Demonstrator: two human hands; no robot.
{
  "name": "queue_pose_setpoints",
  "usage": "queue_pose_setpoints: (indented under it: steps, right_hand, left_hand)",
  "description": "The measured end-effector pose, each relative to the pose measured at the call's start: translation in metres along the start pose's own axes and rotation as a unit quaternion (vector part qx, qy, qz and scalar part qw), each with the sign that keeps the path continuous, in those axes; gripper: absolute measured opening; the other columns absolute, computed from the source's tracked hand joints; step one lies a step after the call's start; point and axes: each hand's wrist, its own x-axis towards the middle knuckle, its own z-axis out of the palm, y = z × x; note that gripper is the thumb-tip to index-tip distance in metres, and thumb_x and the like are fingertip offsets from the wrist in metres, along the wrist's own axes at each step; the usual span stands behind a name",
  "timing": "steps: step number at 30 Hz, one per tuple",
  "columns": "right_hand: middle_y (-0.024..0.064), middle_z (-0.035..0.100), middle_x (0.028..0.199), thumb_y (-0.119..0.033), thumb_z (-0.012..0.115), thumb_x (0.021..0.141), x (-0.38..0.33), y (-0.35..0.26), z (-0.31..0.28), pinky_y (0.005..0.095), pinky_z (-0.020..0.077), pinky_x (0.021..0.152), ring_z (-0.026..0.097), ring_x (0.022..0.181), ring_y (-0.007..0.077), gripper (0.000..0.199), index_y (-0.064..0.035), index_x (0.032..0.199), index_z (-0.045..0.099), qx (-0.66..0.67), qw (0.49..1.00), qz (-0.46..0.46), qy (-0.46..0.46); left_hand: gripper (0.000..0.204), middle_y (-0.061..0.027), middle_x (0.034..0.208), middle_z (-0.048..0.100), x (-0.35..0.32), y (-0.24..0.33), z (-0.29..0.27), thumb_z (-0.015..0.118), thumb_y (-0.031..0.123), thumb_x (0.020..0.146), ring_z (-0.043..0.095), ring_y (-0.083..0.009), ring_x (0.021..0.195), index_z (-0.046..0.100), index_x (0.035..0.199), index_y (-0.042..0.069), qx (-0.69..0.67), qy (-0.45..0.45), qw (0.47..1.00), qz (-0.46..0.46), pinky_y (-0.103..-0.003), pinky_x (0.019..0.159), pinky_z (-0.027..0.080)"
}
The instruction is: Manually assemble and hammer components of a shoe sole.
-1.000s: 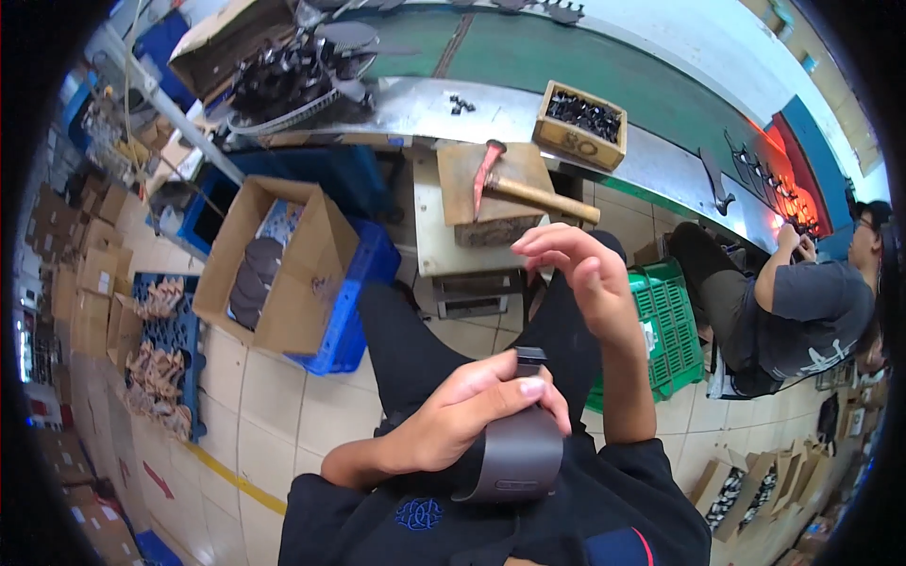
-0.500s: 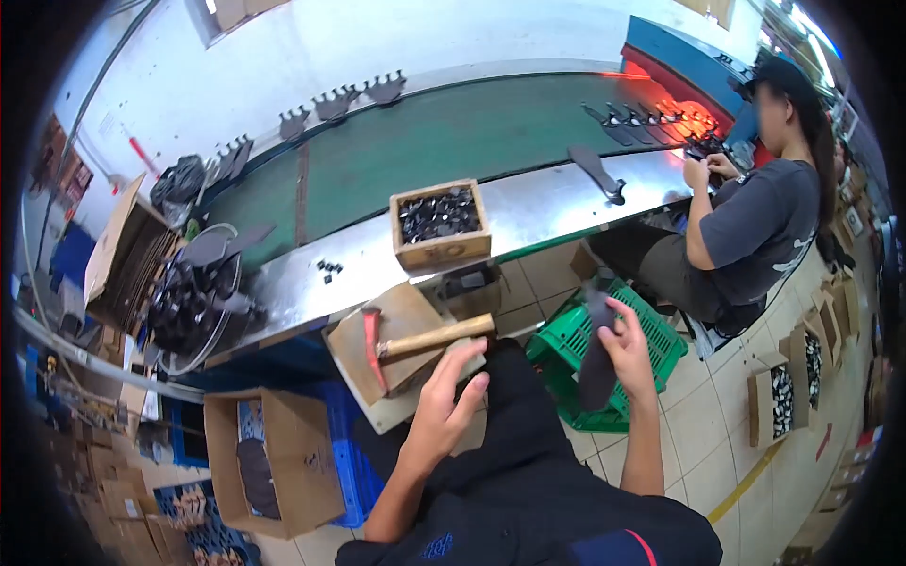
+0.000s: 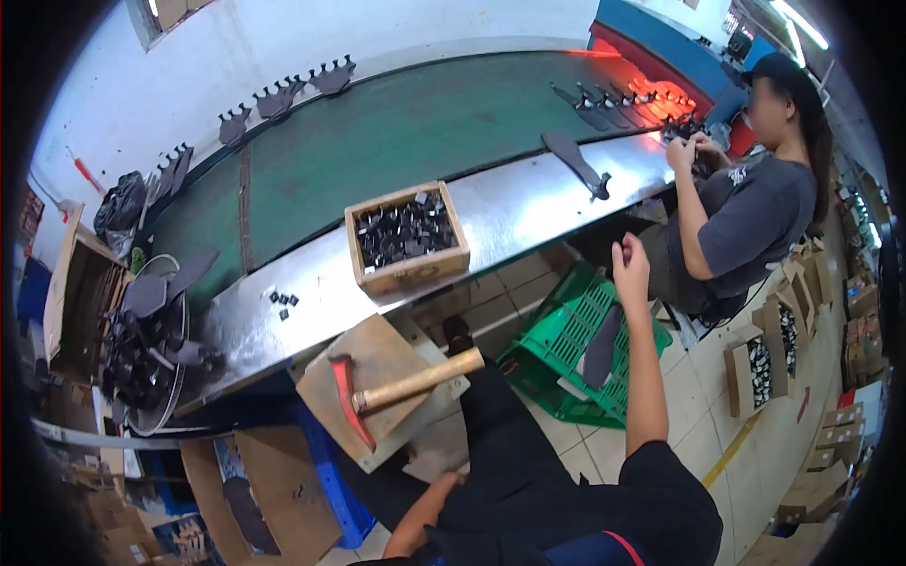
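Note:
My right hand (image 3: 631, 268) is raised above a green plastic crate (image 3: 557, 401), with its fingers loosely curled and apart and nothing in them. Inside the crate lies a dark shoe sole (image 3: 602, 349). My left forearm (image 3: 425, 517) reaches toward my lap; the fingers of that hand are hidden beside the work block. On the tan board (image 3: 316, 385) of that block, in front of me, rests a hammer (image 3: 415, 380) with a red head and a wooden handle. Behind it, a wooden box (image 3: 415, 274) of small black shiny pieces stands on the metal bench edge.
A green conveyor belt (image 3: 377, 141) runs behind the metal ledge (image 3: 510, 222), with strapped soles (image 3: 330, 77) along its far side. At right a seated person (image 3: 746, 208) handles dark parts. A wire basket of black parts (image 3: 142, 349) and a cardboard box (image 3: 293, 491) are at left.
My right hand has let go of the sole, now in the crate, and moved up. My left hand has dropped from beside the hammer handle toward my lap. The view has shifted.

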Motion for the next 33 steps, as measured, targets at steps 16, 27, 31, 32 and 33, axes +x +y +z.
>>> queue_pose_setpoints:
  steps: [16, 27, 31, 32, 33]
  right_hand:
    - [0.0100, 0.057, 0.101, -0.017, 0.055, 0.103, 0.071, -0.206, 0.003, 0.0310, 0.0457, 0.085, 0.054, 0.090, 0.0193, 0.024, 0.0048, 0.115, 0.054, 0.096, 0.969, -0.213, 0.081]
    - [0.0142, 0.057, 0.093, -0.016, 0.068, 0.093, -0.176, -0.421, 0.090, 0.0340, 0.0476, 0.066, 0.058, 0.077, 0.0239, 0.022, 0.0041, 0.093, 0.059, 0.375, 0.848, -0.334, -0.168]
    - [0.0213, 0.053, 0.092, -0.016, 0.066, 0.091, -0.209, -0.467, 0.171, 0.0473, 0.0461, 0.071, 0.056, 0.081, 0.0409, 0.023, 0.0038, 0.089, 0.054, 0.378, 0.825, -0.370, -0.200]
    - [0.0223, 0.054, 0.094, -0.015, 0.066, 0.090, -0.223, -0.477, 0.189, 0.0481, 0.0466, 0.072, 0.057, 0.084, 0.0417, 0.023, 0.0046, 0.091, 0.055, 0.361, 0.830, -0.365, -0.217]
    - [0.0230, 0.054, 0.093, -0.014, 0.067, 0.089, -0.237, -0.482, 0.211, 0.0485, 0.0471, 0.075, 0.056, 0.086, 0.0425, 0.024, 0.0062, 0.090, 0.055, 0.333, 0.842, -0.375, -0.200]
  left_hand:
    - [0.048, -0.0179, 0.141, 0.055, -0.115, 0.041, -0.044, 0.051, 0.035, 0.099, 0.055, -0.0272, 0.125, 0.055, 0.136, 0.006, -0.447, 0.018, 0.882, 0.152, -0.037, 0.106, 0.040]
    - [0.049, -0.0224, 0.136, 0.057, -0.033, 0.080, -0.096, 0.047, 0.039, 0.101, 0.056, -0.0369, 0.123, 0.056, 0.132, 0.003, -0.117, 0.151, 0.977, 0.091, -0.043, 0.103, 0.043]
    - [0.044, -0.0202, 0.132, 0.060, -0.088, 0.066, -0.081, 0.052, 0.036, 0.100, 0.053, -0.0388, 0.126, 0.059, 0.131, 0.005, -0.230, 0.222, 0.941, 0.112, -0.043, 0.108, 0.040]
    - [0.044, -0.0202, 0.132, 0.060, -0.099, 0.055, -0.071, 0.052, 0.036, 0.100, 0.053, -0.0388, 0.126, 0.059, 0.131, 0.005, -0.222, 0.223, 0.943, 0.110, -0.043, 0.108, 0.040]
    - [0.041, -0.0202, 0.130, 0.061, -0.105, 0.045, -0.055, 0.051, 0.034, 0.101, 0.053, -0.0374, 0.127, 0.060, 0.129, 0.005, -0.160, 0.295, 0.931, 0.144, -0.043, 0.108, 0.039]
